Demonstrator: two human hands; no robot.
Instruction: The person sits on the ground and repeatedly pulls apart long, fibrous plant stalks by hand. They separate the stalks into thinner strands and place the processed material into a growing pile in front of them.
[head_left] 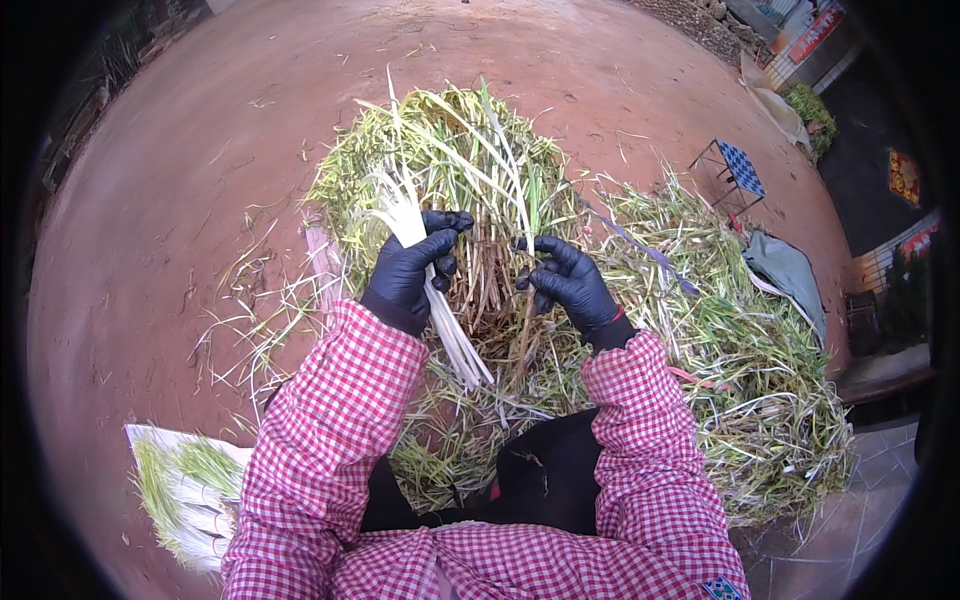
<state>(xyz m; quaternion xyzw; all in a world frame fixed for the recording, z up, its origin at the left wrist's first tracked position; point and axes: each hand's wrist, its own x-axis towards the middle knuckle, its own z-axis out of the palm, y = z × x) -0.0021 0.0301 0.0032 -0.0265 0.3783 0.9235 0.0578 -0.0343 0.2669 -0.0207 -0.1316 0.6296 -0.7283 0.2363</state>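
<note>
Your left hand (405,268) grips a pale stalk bundle (453,335), slanting far-left to near-right; your right hand (568,282) pinches a thin stalk (529,230), running near-to-far, right of it.

Reddish-brown ground (180,210) spreads wide under soft, even daylight, meeting grey paving (835,530) at the lower right. A small stool (740,168) with a blue checked top (it may be a low table) stands toward the right. Farther out, a red-and-gold poster (904,178) shows against a dark doorway (870,125), near a pale wall (782,70) with a red banner (815,35)
</note>
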